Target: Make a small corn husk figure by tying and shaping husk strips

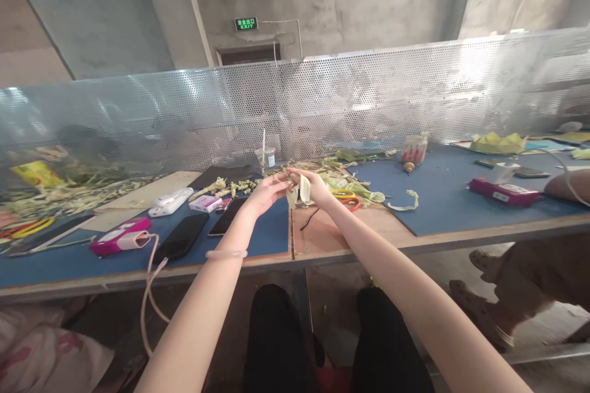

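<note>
Both my arms reach out over the long workbench [258,258]. My left hand [266,191] and my right hand [313,185] meet above the bench, fingers pinched on a pale yellow-green leaf strip [295,191] that hangs folded between them. Just behind my hands lies a heap of green leaf strips [343,179] with orange-handled scissors [346,198] at its near edge. A row of small woven leaf pieces [230,187] lies to the left of my hands.
Two dark phones [182,236] and a pink box [120,237] lie left on the blue mat; a plastic cup [266,158] stands behind. A perforated metal screen [415,92] backs the bench. Another person's arm [569,185] and legs show at right, beside a magenta box [503,191].
</note>
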Motion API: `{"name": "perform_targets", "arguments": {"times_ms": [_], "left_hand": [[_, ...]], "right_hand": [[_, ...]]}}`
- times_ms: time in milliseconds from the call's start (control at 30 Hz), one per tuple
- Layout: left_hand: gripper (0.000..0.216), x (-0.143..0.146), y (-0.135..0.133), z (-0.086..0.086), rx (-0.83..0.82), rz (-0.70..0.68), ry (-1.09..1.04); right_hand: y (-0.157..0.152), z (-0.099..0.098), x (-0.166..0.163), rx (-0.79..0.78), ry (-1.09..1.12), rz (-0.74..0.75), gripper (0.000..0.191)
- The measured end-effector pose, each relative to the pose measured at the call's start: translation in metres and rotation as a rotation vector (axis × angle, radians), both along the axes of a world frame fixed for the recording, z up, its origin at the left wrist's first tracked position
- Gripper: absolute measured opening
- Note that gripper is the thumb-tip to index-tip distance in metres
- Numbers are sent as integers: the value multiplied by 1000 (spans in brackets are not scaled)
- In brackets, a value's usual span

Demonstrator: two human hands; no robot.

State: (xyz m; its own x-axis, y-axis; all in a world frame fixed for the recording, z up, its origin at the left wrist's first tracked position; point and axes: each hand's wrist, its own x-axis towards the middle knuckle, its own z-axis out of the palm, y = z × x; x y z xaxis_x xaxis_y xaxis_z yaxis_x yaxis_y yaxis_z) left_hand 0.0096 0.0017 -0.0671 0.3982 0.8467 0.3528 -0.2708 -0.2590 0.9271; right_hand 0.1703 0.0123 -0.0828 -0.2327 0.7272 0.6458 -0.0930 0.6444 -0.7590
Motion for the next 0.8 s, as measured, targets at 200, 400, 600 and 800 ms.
{"name": "perform_targets", "arguments": {"times_ms": [200, 400, 600, 800], "left_hand": [[31, -1, 1, -1, 6, 3, 19], [29, -2, 1, 0, 4, -6, 26], [28, -3, 4, -2, -13, 2, -5], [29, -4, 6, -3, -50, 25, -14]], "right_hand": [[0, 1, 1, -94, 43, 39, 48], [-4, 5, 2, -139, 108, -33, 45], [-6, 4, 3, -157, 17, -59, 43], [-8, 5, 2, -185, 38, -26, 44]]}}
